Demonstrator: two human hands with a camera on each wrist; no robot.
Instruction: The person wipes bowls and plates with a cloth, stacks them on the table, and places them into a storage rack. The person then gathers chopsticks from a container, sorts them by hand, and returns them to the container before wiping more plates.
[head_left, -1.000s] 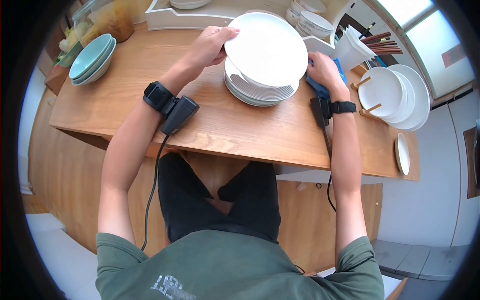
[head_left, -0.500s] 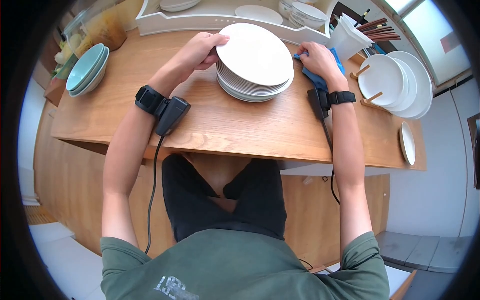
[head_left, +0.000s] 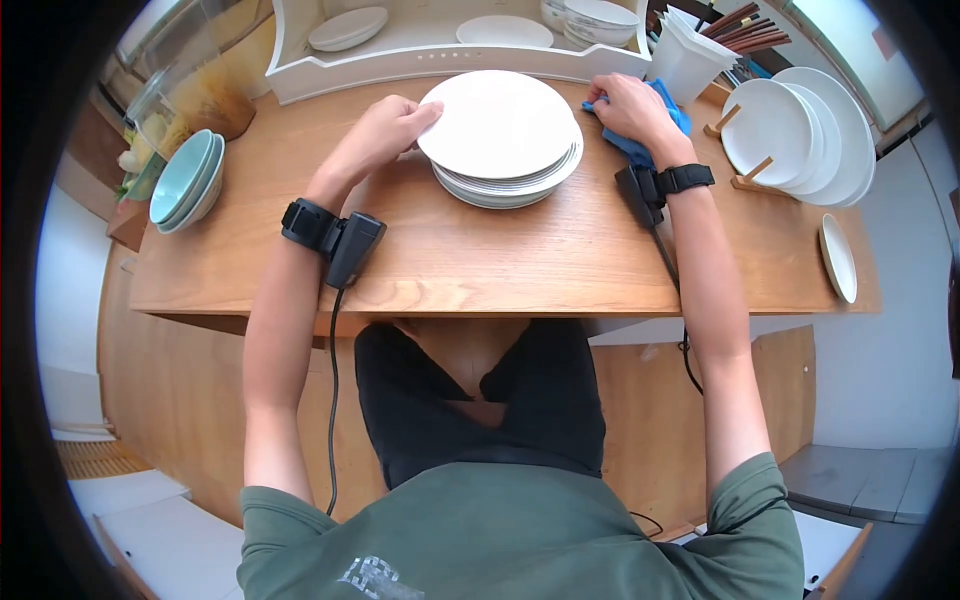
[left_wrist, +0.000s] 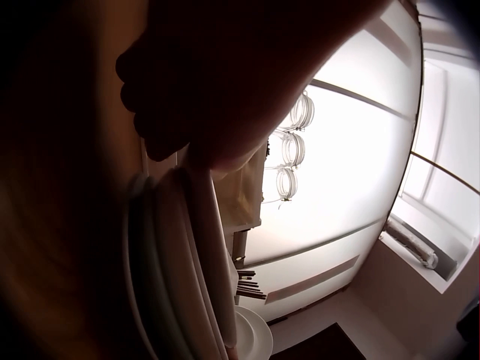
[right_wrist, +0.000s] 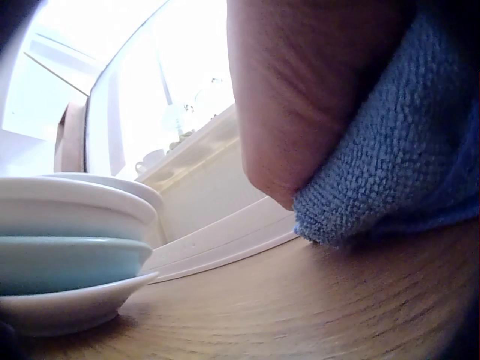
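A round white plate (head_left: 497, 122) tops a stack of plates (head_left: 505, 193) at the middle of the wooden table. My left hand (head_left: 390, 132) pinches this plate at its left rim, thumb on top. From the left wrist view, the stacked plates (left_wrist: 171, 255) appear edge-on just below the hand (left_wrist: 217, 82), which is dark there. Right of the stack, my right hand (head_left: 632, 106) grips a blue cloth (head_left: 664, 98) on the tabletop. Its coarse terry weave shows up close as a towel (right_wrist: 375, 150) in the right wrist view.
A white shelf unit (head_left: 400, 70) with dishes stands along the back. Teal bowls (head_left: 183, 178) sit at the left near a food container (head_left: 215, 105). At the right are a chopstick holder (head_left: 688, 62), plates in a wooden rack (head_left: 765, 130) and a small white dish (head_left: 838, 258).
The top plate was held up and tilted above the stack; my left hand has lowered it onto the pile. My right hand has drawn away from the plate's right side with the cloth.
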